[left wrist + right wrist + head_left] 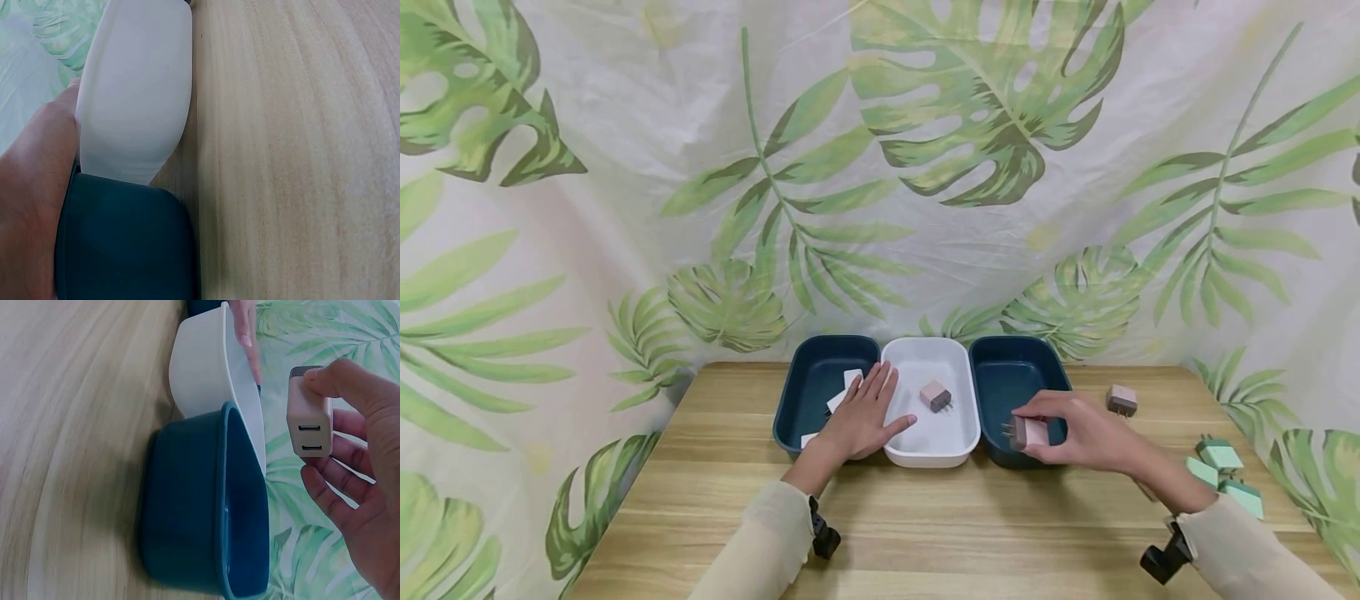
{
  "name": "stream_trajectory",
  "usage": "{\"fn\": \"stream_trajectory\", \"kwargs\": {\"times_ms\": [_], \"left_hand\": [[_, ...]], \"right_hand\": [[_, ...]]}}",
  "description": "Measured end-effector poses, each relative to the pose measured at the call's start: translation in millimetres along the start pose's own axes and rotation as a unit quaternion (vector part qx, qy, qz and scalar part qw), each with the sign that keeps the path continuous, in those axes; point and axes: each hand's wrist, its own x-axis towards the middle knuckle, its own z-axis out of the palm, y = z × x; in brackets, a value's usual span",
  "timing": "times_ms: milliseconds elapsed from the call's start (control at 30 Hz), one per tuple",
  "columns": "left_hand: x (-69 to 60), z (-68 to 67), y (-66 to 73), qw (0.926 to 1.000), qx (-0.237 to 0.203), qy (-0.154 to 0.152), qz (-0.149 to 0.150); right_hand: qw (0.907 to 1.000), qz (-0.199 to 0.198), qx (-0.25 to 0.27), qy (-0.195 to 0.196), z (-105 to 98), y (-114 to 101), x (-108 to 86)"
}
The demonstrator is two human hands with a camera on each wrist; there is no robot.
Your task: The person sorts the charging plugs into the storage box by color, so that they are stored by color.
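Observation:
My right hand (pixel 1086 432) pinches a pink charger plug (pixel 1028 433) with a darker pronged end, above the front of the right dark blue bin (pixel 1011 379). Two slots show on the plug (pixel 309 425) in the right wrist view, between the thumb and fingers of my right hand (pixel 369 462). My left hand (pixel 859 417), fingers straight and spread, rests over the adjoining rims of the left dark blue bin (pixel 808 383) and the white bin (pixel 934 458). Another pink plug (pixel 936 396) lies in the white bin, and several white pieces (pixel 837 400) lie in the left bin.
On the wooden table (pixel 925 533), a pink plug (pixel 1122 400) stands right of the bins. Several green plugs (pixel 1220 455) lie farther right, near the right forearm, which partly hides another item. A leaf-patterned cloth (pixel 820 167) hangs behind the table.

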Motion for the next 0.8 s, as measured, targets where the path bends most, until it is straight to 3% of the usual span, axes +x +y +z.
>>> {"fn": "stream_trajectory", "kwargs": {"times_ms": [233, 800], "left_hand": [[0.2, -0.7, -0.4, 1.0000, 0.003, 0.001, -0.001], [1.3, 0.8, -1.6, 1.0000, 0.000, 0.000, 0.003]], "right_hand": [[0.9995, 0.029, 0.011, 0.001, 12.2, 2.9, 15.9], [0.9987, 0.045, 0.024, -0.009, 44.3, 8.6, 62.0]]}}
